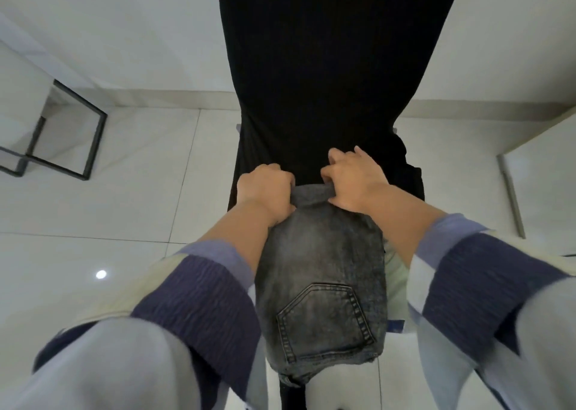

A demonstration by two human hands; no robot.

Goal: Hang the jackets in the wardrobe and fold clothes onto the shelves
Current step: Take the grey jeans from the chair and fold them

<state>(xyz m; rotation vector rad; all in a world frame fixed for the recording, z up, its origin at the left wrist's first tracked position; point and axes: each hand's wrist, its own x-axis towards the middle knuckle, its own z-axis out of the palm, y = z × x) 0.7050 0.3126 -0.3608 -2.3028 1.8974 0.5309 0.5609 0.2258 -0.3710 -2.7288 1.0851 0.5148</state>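
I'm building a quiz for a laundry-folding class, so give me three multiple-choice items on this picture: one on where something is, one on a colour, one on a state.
1. Where does the black garment lie relative to the folded jeans?
A. Beyond them, stretching away from the person
B. Under the left sleeve
C. On the metal frame

2. What colour are the jeans?
A. Bright red
B. Washed grey-black
C. White

3. What are the hands doing?
A. Both hang free
B. Only the right hand holds cloth
C. Both grip the jeans' far edge

Answers: 1 A, the black cloth runs up from the hands to the top of the view. 2 B, the faded denim and its back pocket show it. 3 C, the left hand and right hand curl on the fold.
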